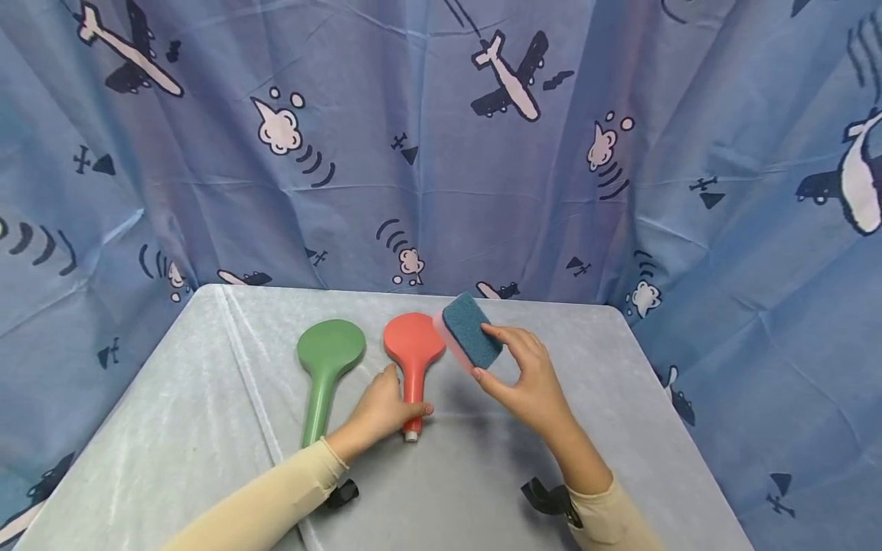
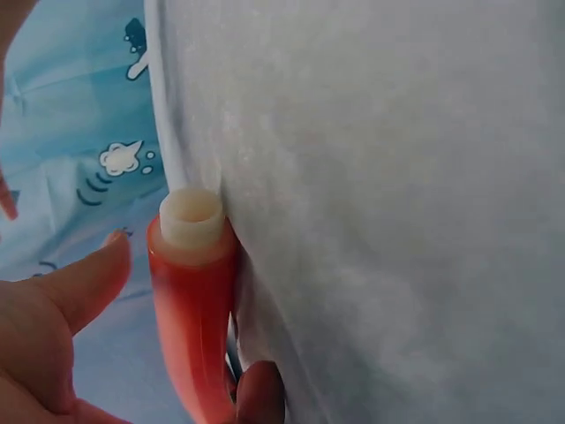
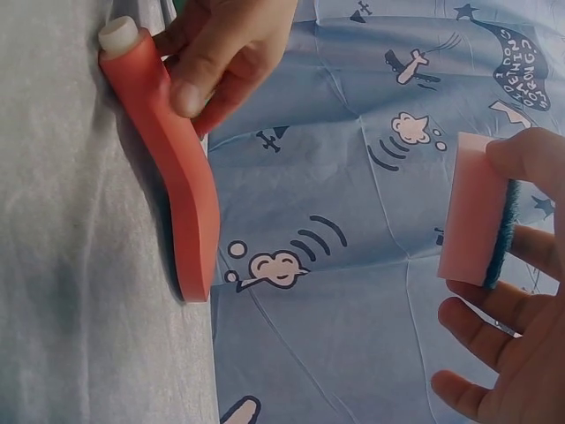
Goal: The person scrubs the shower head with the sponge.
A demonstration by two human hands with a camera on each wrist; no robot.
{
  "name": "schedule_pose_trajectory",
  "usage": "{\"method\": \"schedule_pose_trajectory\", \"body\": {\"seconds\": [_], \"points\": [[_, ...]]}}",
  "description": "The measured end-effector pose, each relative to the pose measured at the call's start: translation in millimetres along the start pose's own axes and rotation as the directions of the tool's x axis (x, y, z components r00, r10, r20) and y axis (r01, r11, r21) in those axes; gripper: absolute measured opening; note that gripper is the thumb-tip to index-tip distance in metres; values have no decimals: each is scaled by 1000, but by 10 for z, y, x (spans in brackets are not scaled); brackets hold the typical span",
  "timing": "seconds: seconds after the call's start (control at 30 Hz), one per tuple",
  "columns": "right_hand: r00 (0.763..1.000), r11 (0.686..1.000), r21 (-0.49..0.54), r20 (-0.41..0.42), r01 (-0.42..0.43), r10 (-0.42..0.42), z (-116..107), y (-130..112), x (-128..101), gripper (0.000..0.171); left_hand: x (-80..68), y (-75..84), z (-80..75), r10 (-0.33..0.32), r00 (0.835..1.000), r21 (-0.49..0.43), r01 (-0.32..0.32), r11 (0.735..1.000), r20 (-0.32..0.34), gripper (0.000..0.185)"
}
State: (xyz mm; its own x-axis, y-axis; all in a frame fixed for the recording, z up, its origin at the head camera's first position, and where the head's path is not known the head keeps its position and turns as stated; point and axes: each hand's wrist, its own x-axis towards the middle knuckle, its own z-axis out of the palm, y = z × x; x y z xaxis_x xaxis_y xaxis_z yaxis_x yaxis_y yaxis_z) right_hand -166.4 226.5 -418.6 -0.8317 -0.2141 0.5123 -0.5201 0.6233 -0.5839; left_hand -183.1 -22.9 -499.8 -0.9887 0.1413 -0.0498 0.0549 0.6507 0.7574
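Observation:
A red handheld shower head (image 1: pixel 413 344) lies on the table, its round head away from me and its white hollow end nearer. My left hand (image 1: pixel 381 405) is around its handle. The thumb crosses over the handle with a small gap in the left wrist view, and a fingertip (image 2: pixel 261 393) shows on the handle's table side. Between thumb and fingers, my right hand (image 1: pixel 527 383) pinches a sponge (image 1: pixel 472 330), raised above the table to the right of the red head. It has a pink foam side (image 3: pixel 465 212) and a dark teal scouring side.
To the left lies a green handheld shower head (image 1: pixel 329 348), its handle end hidden behind my left forearm. A pale cloth covers the table (image 1: pixel 172 428). Behind and beside it hangs a blue curtain (image 1: pixel 372 138) printed with planes. Dark straps (image 1: pixel 547 497) show near both wrists.

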Motion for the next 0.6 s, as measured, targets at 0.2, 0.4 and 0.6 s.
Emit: {"method": "schedule_pose_trajectory", "body": {"seconds": [0.2, 0.4, 0.6], "points": [[1000, 1000, 3, -13, 12, -12, 3, 0, -2, 65, 105, 21, 3, -10, 999, 43, 8, 999, 54, 69], [1000, 1000, 4, -18, 2, -2, -13, 4, -10, 65, 99, 9, -73, -165, 977, -155, 185, 970, 134, 47], [999, 1000, -1, -31, 8, -8, -44, 8, -10, 65, -13, -69, -149, -200, 946, -471, 303, 829, 256, 49]]}}
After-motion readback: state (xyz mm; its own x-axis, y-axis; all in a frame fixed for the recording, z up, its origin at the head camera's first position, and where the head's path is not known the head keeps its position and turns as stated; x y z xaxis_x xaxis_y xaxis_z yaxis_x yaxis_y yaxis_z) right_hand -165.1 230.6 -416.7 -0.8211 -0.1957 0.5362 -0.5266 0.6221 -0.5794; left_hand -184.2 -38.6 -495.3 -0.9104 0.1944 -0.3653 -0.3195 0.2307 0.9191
